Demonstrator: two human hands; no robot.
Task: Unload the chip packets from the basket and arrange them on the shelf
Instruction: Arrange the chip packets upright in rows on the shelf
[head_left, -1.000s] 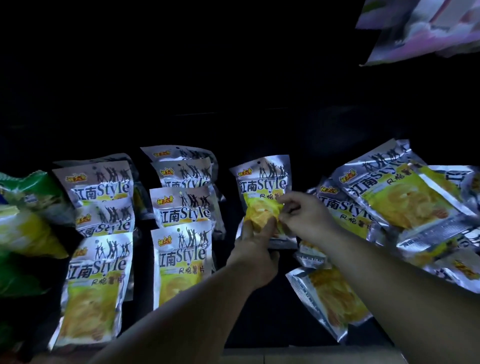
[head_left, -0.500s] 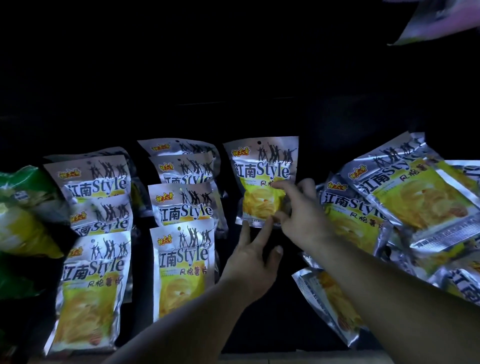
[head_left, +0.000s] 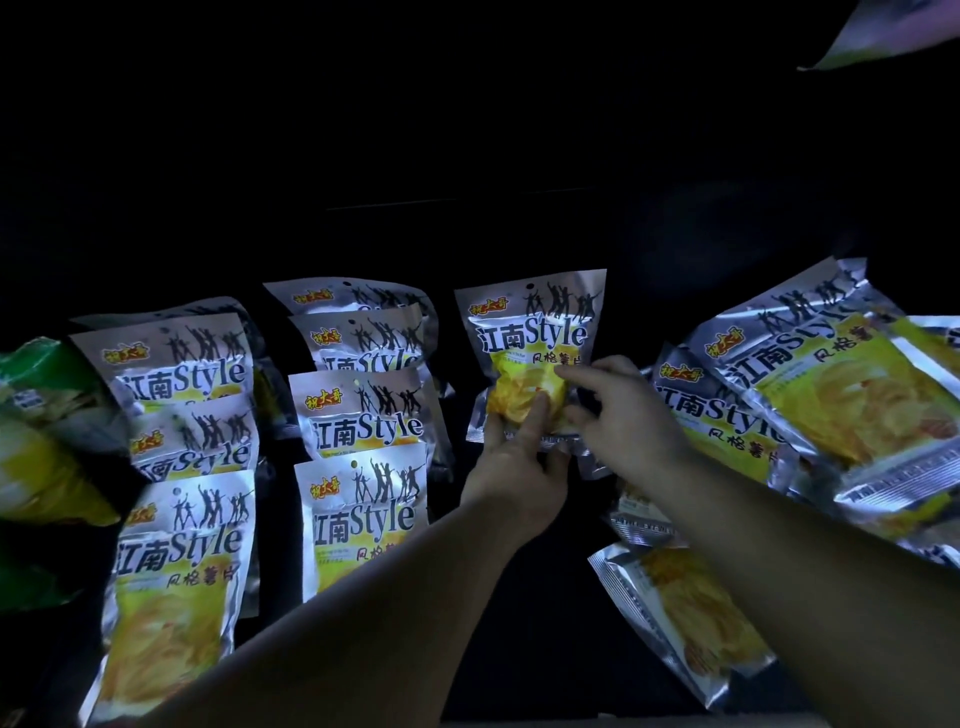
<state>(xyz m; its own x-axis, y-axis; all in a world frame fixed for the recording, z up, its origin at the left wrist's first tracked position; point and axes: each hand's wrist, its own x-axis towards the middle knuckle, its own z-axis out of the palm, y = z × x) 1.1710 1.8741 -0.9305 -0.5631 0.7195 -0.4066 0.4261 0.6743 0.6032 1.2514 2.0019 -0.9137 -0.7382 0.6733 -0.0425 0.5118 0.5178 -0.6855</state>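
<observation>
Both hands, left hand (head_left: 511, 470) and right hand (head_left: 621, 415), pinch an upright silver-yellow chip packet (head_left: 532, 332) on the dark shelf (head_left: 519, 649).

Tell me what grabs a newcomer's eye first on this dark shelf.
Against the dark shelf, the upright silver-and-yellow chip packet at centre stands out, pinched at its lower half by the left hand and the right hand. Left of it, two neat columns of matching silver packets lie overlapped. On the right, a loose heap of the same packets sprawls at angles.
</observation>
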